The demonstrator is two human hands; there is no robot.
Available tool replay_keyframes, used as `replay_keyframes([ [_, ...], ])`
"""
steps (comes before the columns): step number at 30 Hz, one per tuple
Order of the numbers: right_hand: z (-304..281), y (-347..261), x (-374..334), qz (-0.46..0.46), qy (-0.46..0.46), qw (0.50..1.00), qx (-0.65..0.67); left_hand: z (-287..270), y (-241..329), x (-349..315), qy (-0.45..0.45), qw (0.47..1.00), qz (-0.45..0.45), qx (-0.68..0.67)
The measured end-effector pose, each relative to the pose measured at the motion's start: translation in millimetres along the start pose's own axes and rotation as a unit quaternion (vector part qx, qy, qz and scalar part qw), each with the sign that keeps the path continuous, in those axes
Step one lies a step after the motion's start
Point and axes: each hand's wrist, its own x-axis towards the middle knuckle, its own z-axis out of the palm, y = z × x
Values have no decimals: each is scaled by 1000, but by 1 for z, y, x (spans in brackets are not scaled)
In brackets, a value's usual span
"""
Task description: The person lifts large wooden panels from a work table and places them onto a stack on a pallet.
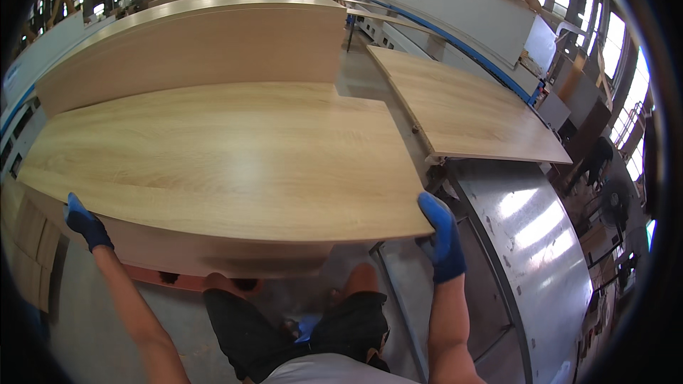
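A wide board (228, 163) with a light wood-grain face lies flat in front of me, above a stack of boards (235, 256) with tan sides. My left hand (87, 224), in a blue and navy glove, grips its near edge toward the left end. The near right corner is held by my right hand (442, 235) in a matching glove, thumb on the edge and fingers partly hidden. At that corner the board sticks out past the stack. How much of its underside rests on the stack is hidden.
Behind the board rises a taller stack (206, 46). To the right, another wood-grain board (469, 107) lies beside a shiny metal table (526, 242). A long machine (455, 18) with a blue rail runs at the back right. A red pallet (167, 279) sits near my feet. Two people work far off.
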Motion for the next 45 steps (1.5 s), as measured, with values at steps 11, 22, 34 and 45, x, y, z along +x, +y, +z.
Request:
replay_keyframes([
  [11, 38, 29, 102, -33, -141, 983, -113, -5, -60, 89, 51, 966, 65, 244],
  [22, 64, 43, 128, -217, -64, 865, -448, -14, -51, 103, 13, 955, 34, 296],
  [34, -76, 134, 45, 38, -21, 891, 452, -41, -22, -125, -152, 949, -248, 124],
  [45, -162, 106, 77, -51, 141, 926, 346, 31, 63, -445, -527, 742, -413, 30],
])
